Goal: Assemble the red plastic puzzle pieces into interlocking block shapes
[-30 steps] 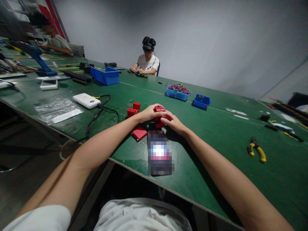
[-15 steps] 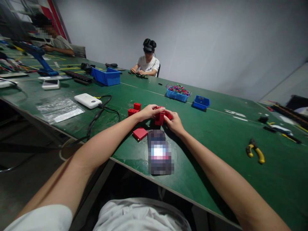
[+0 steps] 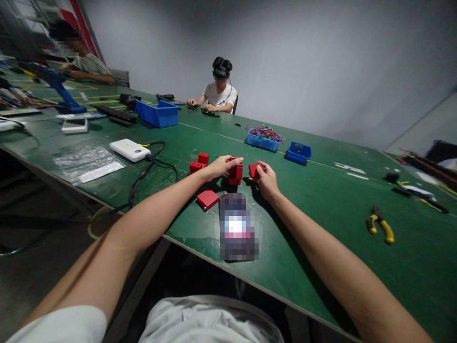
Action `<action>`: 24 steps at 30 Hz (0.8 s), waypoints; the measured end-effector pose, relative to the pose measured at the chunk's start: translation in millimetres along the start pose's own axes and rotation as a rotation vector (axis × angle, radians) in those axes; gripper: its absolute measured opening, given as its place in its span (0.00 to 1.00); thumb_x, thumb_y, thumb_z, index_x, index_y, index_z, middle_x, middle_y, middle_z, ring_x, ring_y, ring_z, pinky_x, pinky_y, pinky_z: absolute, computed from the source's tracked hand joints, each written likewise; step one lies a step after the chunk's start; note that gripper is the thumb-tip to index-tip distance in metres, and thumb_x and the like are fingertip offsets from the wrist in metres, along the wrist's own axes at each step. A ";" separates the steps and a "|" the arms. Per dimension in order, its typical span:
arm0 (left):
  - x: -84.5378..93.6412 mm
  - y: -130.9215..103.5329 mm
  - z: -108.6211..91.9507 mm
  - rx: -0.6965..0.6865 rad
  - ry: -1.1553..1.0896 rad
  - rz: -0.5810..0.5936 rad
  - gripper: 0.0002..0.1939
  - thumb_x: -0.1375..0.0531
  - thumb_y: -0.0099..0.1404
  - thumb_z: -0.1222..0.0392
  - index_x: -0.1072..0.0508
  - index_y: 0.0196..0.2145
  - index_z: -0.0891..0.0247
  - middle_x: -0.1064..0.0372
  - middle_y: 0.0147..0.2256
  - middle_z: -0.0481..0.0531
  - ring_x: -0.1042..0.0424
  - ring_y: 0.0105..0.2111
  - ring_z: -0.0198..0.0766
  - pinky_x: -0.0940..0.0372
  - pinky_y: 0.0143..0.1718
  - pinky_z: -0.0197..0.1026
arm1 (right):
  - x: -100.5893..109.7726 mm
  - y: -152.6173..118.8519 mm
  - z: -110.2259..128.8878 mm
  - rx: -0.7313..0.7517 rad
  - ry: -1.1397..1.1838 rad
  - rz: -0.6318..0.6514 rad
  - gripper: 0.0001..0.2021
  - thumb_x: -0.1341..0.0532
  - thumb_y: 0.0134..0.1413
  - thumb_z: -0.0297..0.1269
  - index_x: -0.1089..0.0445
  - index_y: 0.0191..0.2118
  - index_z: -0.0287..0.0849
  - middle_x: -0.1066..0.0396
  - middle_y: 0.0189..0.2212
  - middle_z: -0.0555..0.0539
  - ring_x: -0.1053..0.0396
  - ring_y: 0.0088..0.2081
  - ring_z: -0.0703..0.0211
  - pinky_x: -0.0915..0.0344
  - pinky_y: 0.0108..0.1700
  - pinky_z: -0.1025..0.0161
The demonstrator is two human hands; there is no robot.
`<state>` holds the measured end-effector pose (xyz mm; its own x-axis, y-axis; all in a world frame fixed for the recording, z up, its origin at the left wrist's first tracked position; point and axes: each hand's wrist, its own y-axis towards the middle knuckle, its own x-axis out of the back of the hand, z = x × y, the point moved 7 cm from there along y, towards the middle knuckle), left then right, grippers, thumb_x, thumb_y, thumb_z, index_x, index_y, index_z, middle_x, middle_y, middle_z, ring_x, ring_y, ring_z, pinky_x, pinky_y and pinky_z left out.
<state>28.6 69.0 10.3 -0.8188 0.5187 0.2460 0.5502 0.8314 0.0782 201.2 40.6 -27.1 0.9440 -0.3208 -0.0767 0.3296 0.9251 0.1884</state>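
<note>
Two hands work apart: the left hand (image 3: 224, 166) grips a stack of red blocks (image 3: 235, 172) beneath its fingers; just right of it, the right hand (image 3: 266, 180) pinches a small red piece (image 3: 253, 170) at its fingertips.

We seem to be in a workshop, at a long green worktop (image 3: 321, 200) that we share with two other people, one across from us (image 3: 220, 95) and one at the far left (image 3: 91, 69). We see yellow-handled pliers (image 3: 380, 226), a blue power tool (image 3: 59, 88), open blue parts bins (image 3: 157, 113), one of them (image 3: 263, 142) heaped with small coloured pieces (image 3: 266, 133), and bundled wires at the left (image 3: 17, 97). A plain grey wall (image 3: 285, 71) stands behind.
</note>
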 end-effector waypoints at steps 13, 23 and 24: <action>-6.0 -0.7 1.7 0.001 -0.064 0.029 0.30 0.42 0.55 0.34 0.32 0.39 0.65 0.34 0.26 0.47 0.35 0.25 0.33 0.40 0.28 0.36 | -6.7 -1.7 -0.8 -0.083 0.131 0.065 0.12 0.37 0.41 0.44 0.37 0.30 0.45 0.33 0.26 0.52 0.33 0.28 0.61 0.27 0.33 0.56; -10.6 1.6 4.0 -0.006 -0.094 0.082 0.28 0.44 0.55 0.32 0.33 0.35 0.64 0.37 0.23 0.45 0.38 0.23 0.32 0.43 0.26 0.35 | -10.2 -6.5 7.4 0.000 0.063 0.119 0.17 0.29 0.33 0.43 0.28 0.31 0.41 0.25 0.31 0.48 0.28 0.36 0.58 0.32 0.47 0.57; -10.7 1.7 4.0 -0.006 -0.090 0.082 0.29 0.44 0.55 0.32 0.33 0.35 0.64 0.37 0.23 0.46 0.38 0.23 0.32 0.43 0.26 0.35 | -10.5 -6.2 7.2 0.006 0.042 0.129 0.17 0.29 0.34 0.43 0.28 0.32 0.41 0.25 0.32 0.47 0.28 0.37 0.57 0.32 0.47 0.56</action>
<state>37.6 65.7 4.0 -0.7819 0.6013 0.1645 0.6171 0.7840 0.0675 189.3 36.8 -20.3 0.9773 -0.1906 -0.0921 0.2060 0.9567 0.2056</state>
